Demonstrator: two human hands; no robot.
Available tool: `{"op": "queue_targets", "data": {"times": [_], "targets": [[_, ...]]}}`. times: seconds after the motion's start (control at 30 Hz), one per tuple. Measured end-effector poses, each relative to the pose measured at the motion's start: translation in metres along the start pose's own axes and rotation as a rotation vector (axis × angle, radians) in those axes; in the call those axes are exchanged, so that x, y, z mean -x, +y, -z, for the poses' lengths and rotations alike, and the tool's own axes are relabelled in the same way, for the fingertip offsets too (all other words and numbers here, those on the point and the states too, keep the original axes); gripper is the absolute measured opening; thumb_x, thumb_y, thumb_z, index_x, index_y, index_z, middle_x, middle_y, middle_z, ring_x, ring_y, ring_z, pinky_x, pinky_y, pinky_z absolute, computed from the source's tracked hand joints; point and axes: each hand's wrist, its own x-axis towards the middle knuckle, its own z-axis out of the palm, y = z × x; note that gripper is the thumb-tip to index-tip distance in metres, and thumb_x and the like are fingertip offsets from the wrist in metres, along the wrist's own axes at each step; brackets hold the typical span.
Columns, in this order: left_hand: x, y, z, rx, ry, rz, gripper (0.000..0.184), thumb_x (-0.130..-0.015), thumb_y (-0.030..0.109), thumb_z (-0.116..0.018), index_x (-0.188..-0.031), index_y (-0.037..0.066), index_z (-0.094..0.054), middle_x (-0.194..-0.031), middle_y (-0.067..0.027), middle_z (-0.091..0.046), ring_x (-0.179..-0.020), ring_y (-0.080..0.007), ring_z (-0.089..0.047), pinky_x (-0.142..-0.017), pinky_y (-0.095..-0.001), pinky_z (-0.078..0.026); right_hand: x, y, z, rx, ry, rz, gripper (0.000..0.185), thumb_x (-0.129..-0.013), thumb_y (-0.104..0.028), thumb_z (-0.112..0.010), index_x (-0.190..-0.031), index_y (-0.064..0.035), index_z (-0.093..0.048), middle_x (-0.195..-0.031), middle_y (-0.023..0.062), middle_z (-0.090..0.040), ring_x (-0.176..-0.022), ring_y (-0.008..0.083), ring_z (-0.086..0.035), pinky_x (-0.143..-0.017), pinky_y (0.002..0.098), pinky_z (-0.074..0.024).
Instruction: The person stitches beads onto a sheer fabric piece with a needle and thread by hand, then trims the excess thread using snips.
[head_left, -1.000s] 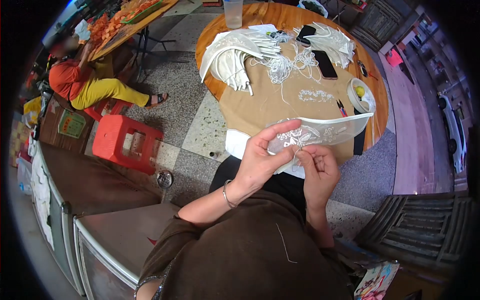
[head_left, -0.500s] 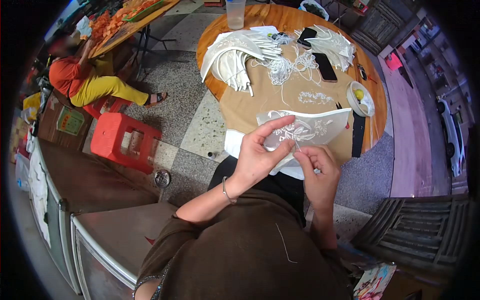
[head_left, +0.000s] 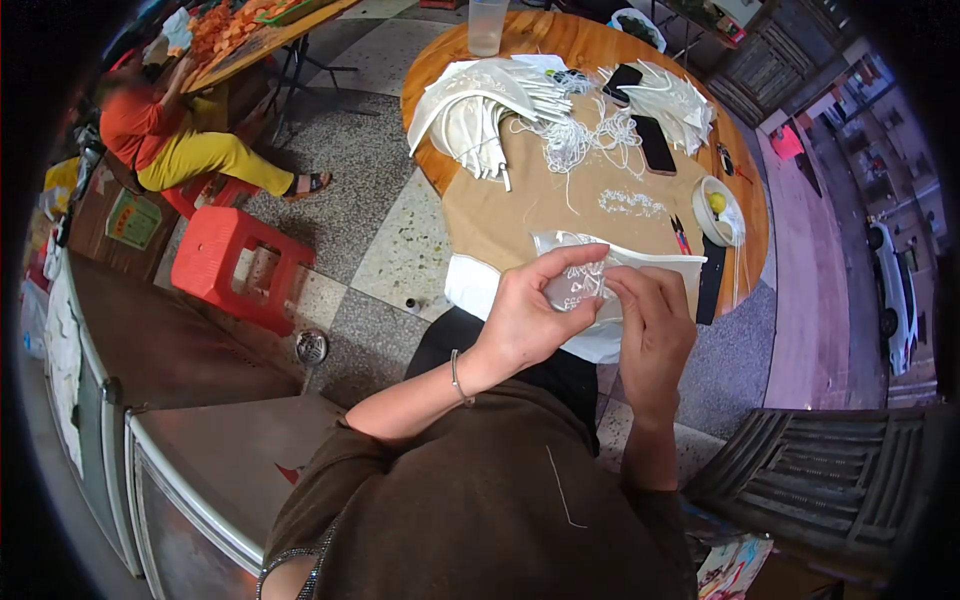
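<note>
My left hand (head_left: 525,310) pinches a sheer white embroidered piece (head_left: 575,286) between thumb and forefinger, over the table's near edge. My right hand (head_left: 652,330) is on the same piece just to the right, its fingertips together at the embroidery; what they hold is too small to make out. The piece's white-edged end reaches right, past my right fingers. Beyond it on brown paper (head_left: 520,215) lie scattered small white beads (head_left: 631,203), red-handled snips (head_left: 681,236) and tangled white cord (head_left: 567,145).
On the round table (head_left: 425,75) are two stacks of white pieces (head_left: 470,105), (head_left: 675,105), phones (head_left: 654,146), a cup (head_left: 486,28) and a white bowl (head_left: 712,225). A red stool (head_left: 235,262) stands left. A person in orange (head_left: 140,130) sits at another table upper left.
My right fingers have risen over the piece, and the embroidered piece has tilted and now partly hides behind them. The snips show more clearly again. The whole view has shifted slightly.
</note>
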Motion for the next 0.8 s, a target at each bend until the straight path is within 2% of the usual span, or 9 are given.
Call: {"op": "queue_targets", "data": {"times": [0.07, 0.17, 0.33, 0.43, 0.53, 0.73, 0.8], "targets": [[-0.0002, -0.0006, -0.0008, -0.007, -0.003, -0.007, 0.05, -0.075, -0.005, -0.067, -0.124, -0.002, -0.056, -0.119, -0.0086, -0.061, -0.108, -0.011, -0.054, -0.095, -0.0243, -0.042, -0.003, -0.0022, -0.0038, -0.039, 0.008, -0.026, 0.012, -0.082, 0.003, -0.063, -0.093, -0.0013, -0.065, -0.087, 0.0097, -0.059, -0.078, 0.0213, -0.061, -0.068, 0.0309, -0.0474], [0.0023, 0.0008, -0.0026, -0.006, 0.017, -0.004, 0.052, -0.075, -0.005, -0.067, -0.126, -0.002, -0.054, -0.121, -0.0092, -0.06, -0.11, -0.0113, -0.054, -0.096, -0.0249, -0.041, -0.0047, -0.0008, -0.0059, -0.001, -0.002, -0.03, 0.017, -0.081, 0.002, -0.061, -0.097, -0.0053, -0.065, -0.091, 0.0084, -0.059, -0.081, 0.0254, -0.062, -0.069, 0.0351, -0.0484], [0.0021, -0.0008, -0.0007, -0.035, 0.047, -0.036, 0.055, -0.075, -0.005, -0.067, -0.128, -0.002, -0.052, -0.122, -0.0092, -0.059, -0.11, -0.0115, -0.054, -0.095, -0.0242, -0.042, -0.0024, -0.0011, -0.0063, 0.023, 0.056, -0.04, 0.012, -0.084, 0.001, -0.06, -0.094, -0.0043, -0.064, -0.091, 0.0096, -0.059, -0.082, 0.0253, -0.062, -0.071, 0.0353, -0.0483], [-0.0013, 0.0008, 0.0037, 0.089, 0.058, 0.082, 0.056, -0.075, -0.004, -0.068, -0.128, -0.003, -0.052, -0.123, -0.009, -0.059, -0.11, -0.0116, -0.054, -0.095, -0.0236, -0.042, 0.001, -0.0015, -0.0033, 0.009, 0.052, -0.017, 0.011, -0.084, 0.0, -0.06, -0.094, -0.0044, -0.064, -0.09, 0.0098, -0.059, -0.082, 0.0254, -0.062, -0.07, 0.0348, -0.0482], [-0.0031, -0.0027, 0.005, 0.127, 0.087, 0.08, 0.053, -0.074, 0.0, -0.068, -0.125, -0.002, -0.055, -0.112, -0.0095, -0.063, -0.101, -0.0112, -0.056, -0.089, -0.0237, -0.044, 0.0048, -0.0023, -0.0012, -0.021, 0.014, -0.027, 0.011, -0.084, -0.001, -0.061, -0.094, -0.0045, -0.064, -0.089, 0.0096, -0.058, -0.081, 0.0251, -0.062, -0.069, 0.0342, -0.0481], [0.0031, -0.0026, -0.0045, -0.181, 0.095, -0.134, 0.053, -0.073, 0.0, -0.067, -0.125, 0.0, -0.056, -0.114, -0.0161, -0.065, -0.101, -0.0158, -0.063, -0.084, -0.0255, -0.048, -0.0015, -0.003, -0.0037, -0.035, -0.014, -0.043, 0.011, -0.084, -0.001, -0.061, -0.094, -0.0042, -0.064, -0.09, 0.0095, -0.059, -0.08, 0.0255, -0.062, -0.068, 0.0344, -0.0484], [0.005, -0.0013, -0.0048, -0.194, 0.089, -0.125, 0.054, -0.073, 0.0, -0.067, -0.125, 0.001, -0.056, -0.114, -0.0184, -0.064, -0.101, -0.0176, -0.064, -0.084, -0.026, -0.049, -0.0019, -0.0016, -0.0055, -0.031, 0.006, -0.063, 0.01, -0.084, -0.001, -0.061, -0.094, -0.0038, -0.063, -0.09, 0.0095, -0.06, -0.079, 0.0258, -0.062, -0.068, 0.0346, -0.0485]]}}
